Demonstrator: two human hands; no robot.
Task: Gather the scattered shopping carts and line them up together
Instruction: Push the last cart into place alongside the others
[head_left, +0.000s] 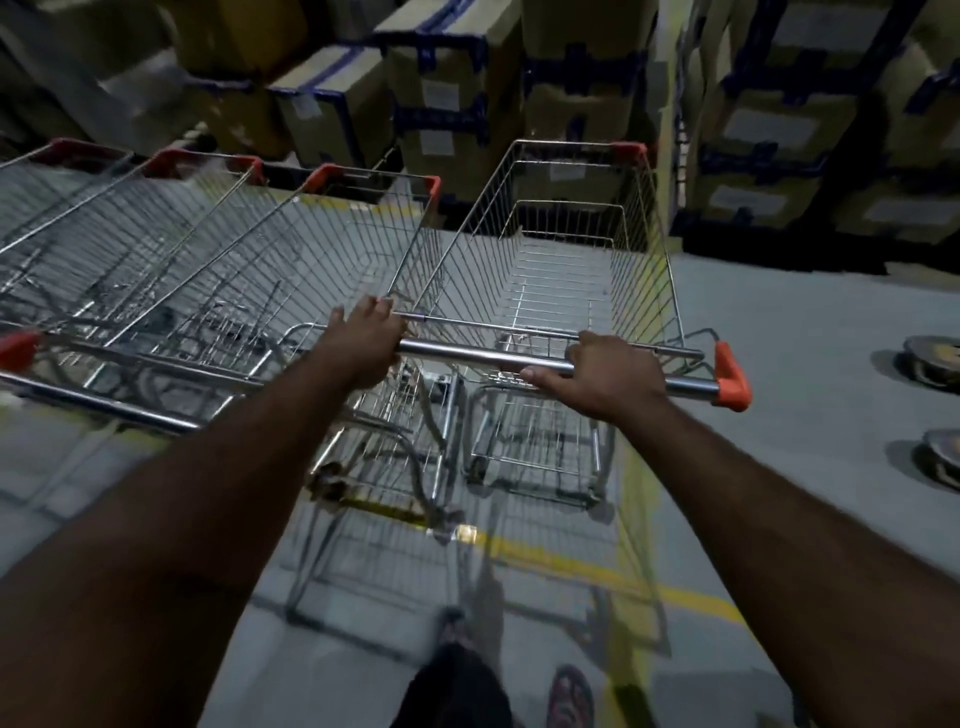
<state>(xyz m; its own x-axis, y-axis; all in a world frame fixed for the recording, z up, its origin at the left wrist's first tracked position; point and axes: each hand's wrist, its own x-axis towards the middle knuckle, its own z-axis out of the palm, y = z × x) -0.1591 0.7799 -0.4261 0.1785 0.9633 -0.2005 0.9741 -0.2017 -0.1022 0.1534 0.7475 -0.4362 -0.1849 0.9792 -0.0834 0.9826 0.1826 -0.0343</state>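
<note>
Observed: left grip (363, 340) and right grip (608, 376) both clenched round cart handle (483, 357), cart just beside parked cart row (218, 270).

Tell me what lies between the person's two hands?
Only bare steel handle, which the left hand and right hand both hold, per the head view.

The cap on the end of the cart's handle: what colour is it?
Orange-red; the cap shows best in the head view, on the handle beyond the right hand.
</note>
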